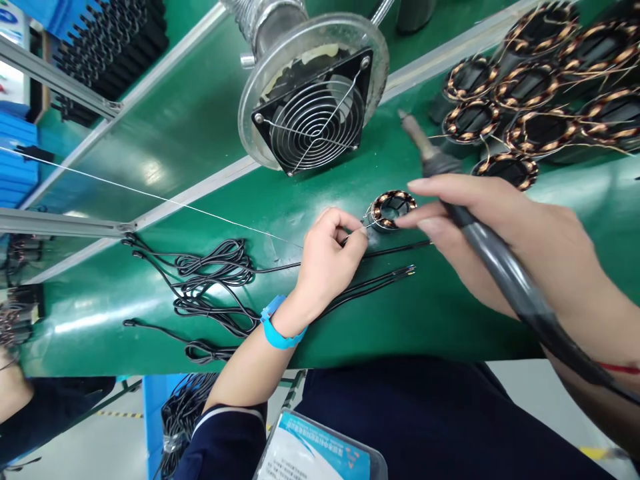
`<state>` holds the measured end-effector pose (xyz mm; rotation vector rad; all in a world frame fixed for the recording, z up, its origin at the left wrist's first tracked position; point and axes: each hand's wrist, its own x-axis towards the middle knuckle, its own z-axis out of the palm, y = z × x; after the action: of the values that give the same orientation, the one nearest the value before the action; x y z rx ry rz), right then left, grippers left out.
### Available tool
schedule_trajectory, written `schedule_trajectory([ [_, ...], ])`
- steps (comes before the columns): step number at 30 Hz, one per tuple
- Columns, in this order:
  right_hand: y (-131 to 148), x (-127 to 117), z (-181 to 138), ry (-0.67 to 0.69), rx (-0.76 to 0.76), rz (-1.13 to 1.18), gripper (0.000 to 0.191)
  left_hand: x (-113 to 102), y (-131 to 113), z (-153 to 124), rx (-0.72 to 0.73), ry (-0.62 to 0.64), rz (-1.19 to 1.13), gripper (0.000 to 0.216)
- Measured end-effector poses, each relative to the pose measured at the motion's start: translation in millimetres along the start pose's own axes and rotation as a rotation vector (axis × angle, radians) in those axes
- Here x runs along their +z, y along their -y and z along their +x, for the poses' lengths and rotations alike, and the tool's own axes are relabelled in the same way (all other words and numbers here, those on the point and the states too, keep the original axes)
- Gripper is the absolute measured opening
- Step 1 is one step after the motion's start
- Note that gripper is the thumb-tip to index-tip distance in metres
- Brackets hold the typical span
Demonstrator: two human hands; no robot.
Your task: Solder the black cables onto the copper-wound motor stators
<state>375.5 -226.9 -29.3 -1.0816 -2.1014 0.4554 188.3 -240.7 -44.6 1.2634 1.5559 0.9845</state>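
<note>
A small copper-wound stator coil (393, 209) lies on the green bench (430, 313). My left hand (327, 257) is closed in a pinch on a thin wire (356, 231) just left of the coil; a blue wrist strap sits on that arm. My right hand (500, 230) grips a soldering iron (453, 193), whose tip points up and away from the coil, while its fingertips touch the coil's right side. Thin solder wire (150, 195) runs in from the left toward my left hand.
A fume-extraction fan (315, 120) stands behind the coil. Several wound stators (530, 87) are piled at the back right. Black lead wires (210, 280) lie bundled at the left, two more (380, 283) by my left wrist. Another person's sleeve (30, 400) shows at the lower left.
</note>
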Motion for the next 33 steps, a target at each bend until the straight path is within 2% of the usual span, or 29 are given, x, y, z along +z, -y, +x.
schedule_trajectory([
  [3, -5.0, 8.3, 9.5, 0.033, 0.037, 0.051, 0.037, -0.3, -0.6, -0.1, 0.006, 0.002, 0.005, 0.013],
  [7, -12.6, 26.2, 8.2, -0.017, 0.018, 0.1, 0.046, -0.4, -1.4, -0.5, 0.016, 0.012, 0.024, 0.012],
  [13, -17.4, 34.5, 5.1, 0.011, 0.021, 0.097, 0.04, -3.9, -0.8, -0.2, 0.014, 0.024, 0.012, 0.013],
  [16, -21.2, 36.5, 4.4, -0.019, 0.002, 0.137, 0.045, -11.2, -1.0, 3.7, -0.121, 0.078, -0.082, 0.018],
  [20, -28.7, 42.1, 4.6, 0.023, -0.057, 0.117, 0.051, -22.6, -3.9, 12.4, -0.402, 0.337, -0.237, 0.005],
  [21, -30.2, 43.0, 5.2, 0.048, -0.071, 0.097, 0.05, -24.5, -4.7, 14.3, -0.436, 0.357, -0.278, 0.012],
  [23, -31.7, 43.6, 6.4, 0.066, -0.092, 0.068, 0.048, -26.4, -5.7, 17.0, -0.464, 0.3, -0.361, 0.019],
  [26, -31.0, 41.8, 6.8, 0.066, -0.11, 0.063, 0.049, -27.0, -4.7, 19.0, -0.487, 0.205, -0.425, 0.017],
  [33, -27.5, 39.2, 2.4, 0.021, -0.175, 0.073, 0.054, -24.4, -1.1, 20.9, -0.46, 0.219, -0.451, 0.017],
])
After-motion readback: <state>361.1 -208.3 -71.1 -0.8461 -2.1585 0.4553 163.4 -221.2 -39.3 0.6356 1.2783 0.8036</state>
